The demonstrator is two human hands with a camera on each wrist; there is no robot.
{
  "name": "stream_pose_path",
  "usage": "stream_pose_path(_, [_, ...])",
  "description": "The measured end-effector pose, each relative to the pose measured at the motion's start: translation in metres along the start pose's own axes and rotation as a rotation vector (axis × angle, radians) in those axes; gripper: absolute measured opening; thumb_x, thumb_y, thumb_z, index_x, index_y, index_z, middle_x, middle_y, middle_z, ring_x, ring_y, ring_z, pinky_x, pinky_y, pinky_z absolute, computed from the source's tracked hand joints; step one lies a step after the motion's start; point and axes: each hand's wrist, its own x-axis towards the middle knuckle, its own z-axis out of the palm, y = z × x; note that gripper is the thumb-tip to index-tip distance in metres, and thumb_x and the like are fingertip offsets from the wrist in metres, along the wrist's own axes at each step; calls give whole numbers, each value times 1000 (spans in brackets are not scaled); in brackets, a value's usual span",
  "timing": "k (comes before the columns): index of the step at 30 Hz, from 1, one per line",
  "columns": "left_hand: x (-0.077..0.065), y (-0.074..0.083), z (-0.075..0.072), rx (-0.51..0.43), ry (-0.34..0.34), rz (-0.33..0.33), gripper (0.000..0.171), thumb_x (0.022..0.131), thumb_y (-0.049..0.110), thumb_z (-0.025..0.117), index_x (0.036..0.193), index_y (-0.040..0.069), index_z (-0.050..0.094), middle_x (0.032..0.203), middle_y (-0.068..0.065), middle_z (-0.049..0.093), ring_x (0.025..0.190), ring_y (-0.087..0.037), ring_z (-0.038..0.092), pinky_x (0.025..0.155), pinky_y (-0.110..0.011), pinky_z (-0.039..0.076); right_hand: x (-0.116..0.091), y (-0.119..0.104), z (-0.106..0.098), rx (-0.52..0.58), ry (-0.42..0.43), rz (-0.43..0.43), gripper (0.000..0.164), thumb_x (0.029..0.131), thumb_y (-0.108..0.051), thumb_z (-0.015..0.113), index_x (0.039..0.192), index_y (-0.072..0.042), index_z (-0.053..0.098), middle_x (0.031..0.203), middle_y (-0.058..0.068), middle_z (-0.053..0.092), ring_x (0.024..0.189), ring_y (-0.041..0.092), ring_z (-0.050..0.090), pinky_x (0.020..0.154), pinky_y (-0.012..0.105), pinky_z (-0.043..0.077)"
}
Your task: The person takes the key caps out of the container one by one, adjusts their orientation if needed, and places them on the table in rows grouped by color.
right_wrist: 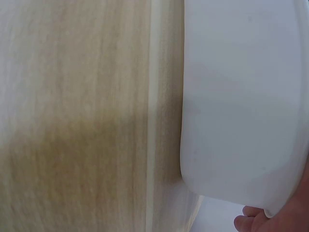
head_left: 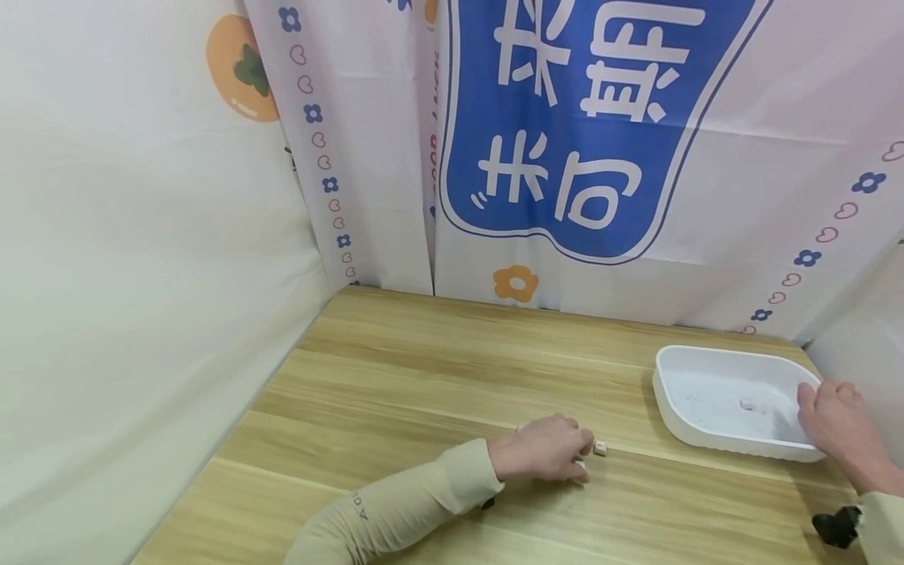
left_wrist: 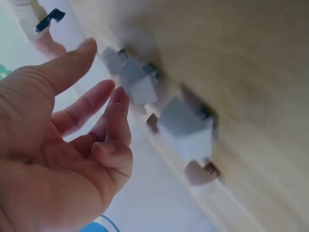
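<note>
On the wood-grain table, my left hand (head_left: 547, 449) reaches down beside a small white block (head_left: 599, 448). Several little pale blocks (left_wrist: 186, 129) with dark marks stand in a row before its fingers in the left wrist view, blurred. There the left hand (left_wrist: 72, 140) has loosely bent fingers and a raised thumb, with nothing visible between thumb and forefinger. A white plastic tray (head_left: 741, 448) sits at the table's right. My right hand (head_left: 843, 424) grips its right end, fingers over the rim. The right wrist view shows the tray's side (right_wrist: 241, 106) and part of that hand.
Inside the tray lies a small pale spot (head_left: 746, 404), too faint to identify. A printed cloth (head_left: 374, 157) hangs behind the table (head_left: 424, 369), and a plain white sheet (head_left: 141, 275) along its left edge.
</note>
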Motion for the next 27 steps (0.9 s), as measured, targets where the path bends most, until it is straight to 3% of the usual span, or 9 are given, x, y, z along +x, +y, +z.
stream_pose_path(9, [3, -8, -17, -34, 86, 72, 25, 95, 39, 62, 102, 15, 68, 80, 8, 61, 59, 0, 46, 52, -10, 38, 1, 1, 0, 9, -10, 15, 78, 105, -41, 12, 123, 34, 20, 111, 44, 20, 103, 56, 29, 88, 70, 35])
stream_pose_path(16, [8, -10, -34, -112, 107, 89, 24, 100, 37, 54, 102, 16, 66, 86, 10, 64, 64, 4, 52, 58, -8, 41, -2, -1, -2, 0, -4, -1, 77, 105, -40, 13, 121, 34, 21, 111, 45, 20, 105, 58, 28, 87, 70, 35])
stream_pose_path(27, [22, -9, -58, -139, 154, 117, 21, 100, 34, 55, 101, 17, 68, 86, 11, 68, 64, 6, 54, 60, -6, 42, -2, 0, -1, 14, 0, -18, 76, 105, -39, 12, 122, 34, 20, 112, 47, 19, 108, 60, 26, 89, 71, 33])
